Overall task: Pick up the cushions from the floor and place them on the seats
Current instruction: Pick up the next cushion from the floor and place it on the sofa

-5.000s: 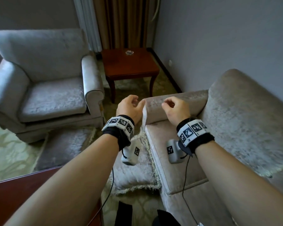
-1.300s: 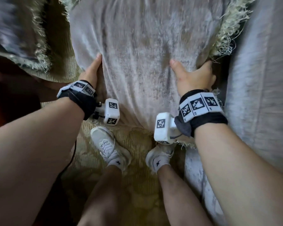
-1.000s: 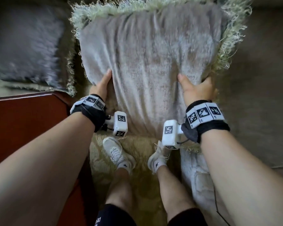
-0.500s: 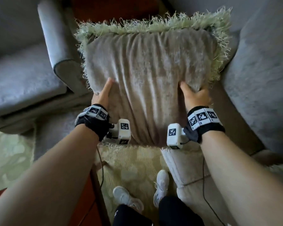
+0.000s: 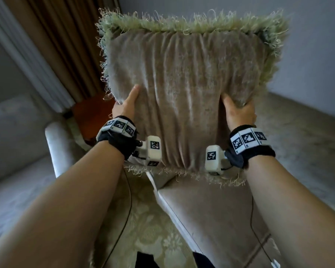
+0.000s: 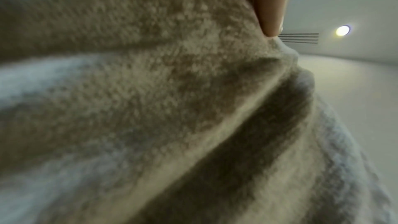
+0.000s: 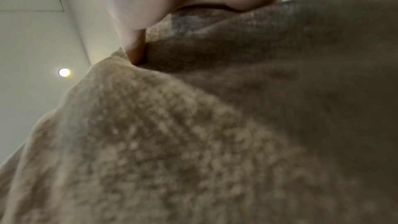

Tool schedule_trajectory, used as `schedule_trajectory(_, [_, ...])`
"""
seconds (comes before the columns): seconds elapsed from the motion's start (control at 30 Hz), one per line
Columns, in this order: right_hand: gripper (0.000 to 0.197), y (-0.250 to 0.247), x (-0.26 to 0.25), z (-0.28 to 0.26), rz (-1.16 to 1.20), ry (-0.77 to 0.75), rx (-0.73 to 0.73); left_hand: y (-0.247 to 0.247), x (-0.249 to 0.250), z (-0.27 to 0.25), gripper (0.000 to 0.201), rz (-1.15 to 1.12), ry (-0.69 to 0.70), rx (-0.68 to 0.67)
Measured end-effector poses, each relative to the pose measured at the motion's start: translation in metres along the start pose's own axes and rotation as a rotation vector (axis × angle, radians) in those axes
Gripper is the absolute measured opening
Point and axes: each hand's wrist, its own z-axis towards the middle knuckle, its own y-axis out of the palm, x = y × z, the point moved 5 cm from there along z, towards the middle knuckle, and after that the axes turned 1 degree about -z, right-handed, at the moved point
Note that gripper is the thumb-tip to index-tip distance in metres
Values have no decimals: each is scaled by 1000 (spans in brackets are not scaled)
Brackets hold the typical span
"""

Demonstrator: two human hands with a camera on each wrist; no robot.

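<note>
Item: fringed cushion [image 5: 184, 89], grasped by my left hand [image 5: 126, 107] and right hand [image 5: 238, 111] above the sofa [image 5: 211, 206]; best lowered level, grip even, then released.

cushion [image 5: 184, 89]: 1 | hands [image 5: 127, 107]: 2 | armchairs [image 5: 217, 209]: 2 | side table [image 5: 91, 115]: 1

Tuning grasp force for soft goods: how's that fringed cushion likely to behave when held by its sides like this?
Probably soft and floppy: the cushion creases in long vertical folds, and the right hand sinks into its edge. Likely light for its size, since the left hand and the right hold it up by the sides alone. The plush pile looks grippy rather than slippery, though the fringe could snag.
</note>
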Motion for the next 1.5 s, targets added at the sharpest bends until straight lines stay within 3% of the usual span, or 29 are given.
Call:
schedule_trajectory(0.13, [98,-3,-35,2,45,-57,112,16,37,18,86,-31,62,-86])
schedule_trajectory(0.23, [88,-3,-55,-2,66,-102,203,22,56,37,96,-11,79,-184])
schedule_trajectory(0.33, [76,1,-66,-8,95,-139,273,29,72,57,93,-24,111,-251])
schedule_trajectory(0.5, [79,0,-71,-23,130,-132,418,53,84,82,98,19,132,-404])
schedule_trajectory(0.63, [84,-24,-65,-29,115,-125,564,90,82,79,102,76,102,-543])
schedule_trajectory(0.9, [89,-89,-39,-13,116,-30,722,174,71,44,109,70,18,-729])
schedule_trajectory(1.03, [92,-112,-32,5,135,-20,735,206,73,31,86,116,40,-743])
schedule_trajectory(1.1, [94,-119,-28,18,145,-9,713,220,76,26,84,106,59,-740])
schedule_trajectory(1.27, [96,-124,-24,50,138,9,661,249,68,29,116,107,62,-755])
schedule_trajectory(1.33, [93,-122,-20,59,146,12,647,252,67,26,112,102,53,-743])
schedule_trajectory(1.4, [83,-120,-14,69,157,20,639,259,64,31,108,107,65,-705])
schedule_trajectory(1.5, [66,-118,-1,83,162,48,619,277,55,47,125,84,68,-668])
